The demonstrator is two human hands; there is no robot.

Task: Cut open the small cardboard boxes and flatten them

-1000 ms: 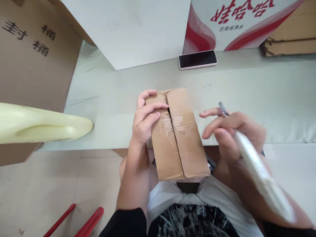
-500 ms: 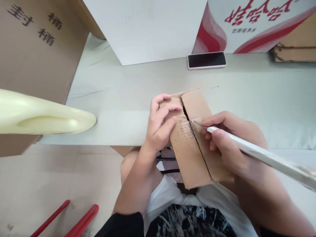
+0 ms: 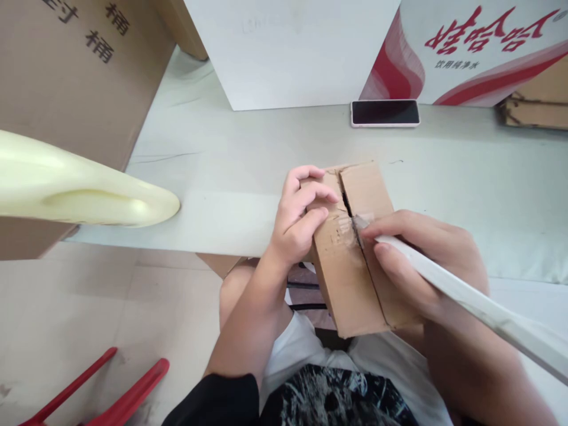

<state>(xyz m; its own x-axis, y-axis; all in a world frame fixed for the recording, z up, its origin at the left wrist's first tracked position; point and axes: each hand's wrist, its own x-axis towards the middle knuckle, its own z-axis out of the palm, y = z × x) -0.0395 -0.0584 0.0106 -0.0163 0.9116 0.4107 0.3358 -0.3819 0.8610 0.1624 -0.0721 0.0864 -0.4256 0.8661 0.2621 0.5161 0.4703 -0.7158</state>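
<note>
A small brown cardboard box [image 3: 355, 296] lies tilted across the table's front edge and my lap, with a narrow dark gap along its top seam. Clear, wrinkled tape [image 3: 348, 228] crosses the seam near the middle. My left hand [image 3: 304, 210] grips the box's left side, fingers curled over the top flap. In my right hand [image 3: 412, 254] is a long white utility knife [image 3: 461, 293], pinched between thumb and index finger. Its thin tip is at the tape beside the seam, partly hidden by my index finger. I cannot tell how deep the tip sits.
Behind the box lies a phone [image 3: 385, 112] on the pale green tabletop [image 3: 222, 177]. White and red-printed cartons [image 3: 297, 53] stand at the back. Large brown cartons [image 3: 80, 77] and a pale yellow rounded object [image 3: 89, 183] are at left. Red bars [image 3: 133, 390] show low at left.
The view has shifted slightly, so most of the table scene appears farther right. My right index finger has moved closer to the seam, and less of the knife tip shows. My left hand keeps its grip.
</note>
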